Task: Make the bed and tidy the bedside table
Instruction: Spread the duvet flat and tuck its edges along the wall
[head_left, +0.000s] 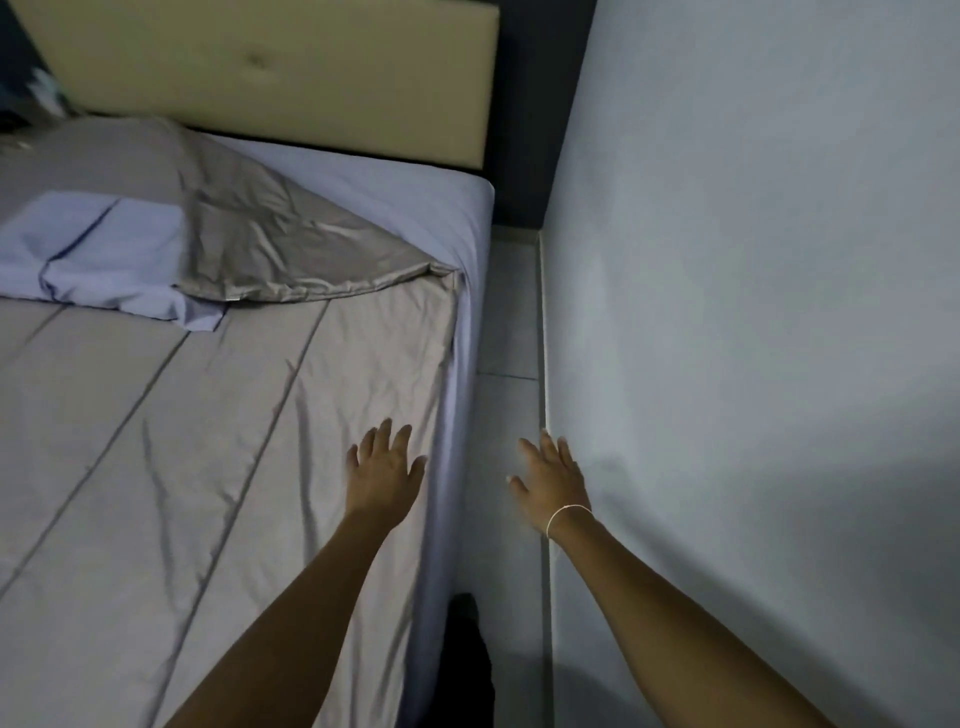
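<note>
1. Left hand (385, 475): fingers spread, palm down over the grey top sheet (218, 441) nr bed's right edge; holds nothing.
2. Right hand (550, 480): open, empty, over floor gap by wall (753, 312).
3. Sheet looks thin, satiny, light, prob slippery; creases easily.
4. Best pinch the hem at the side edge and pull taut.
5. Pillow (249, 228) lies askew at the head end.

Beige blanket (182, 441) with dark stripes, lilac sheet (415, 202) (headboard (291, 73) tan), pale wall (753, 260).

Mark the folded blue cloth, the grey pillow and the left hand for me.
folded blue cloth (98, 249), head view, on its flat top, near the middle.
grey pillow (270, 244), head view, on its wrinkled satin face toward the bed edge.
left hand (385, 475), head view, on the back of the hand, fingers spread.
</note>
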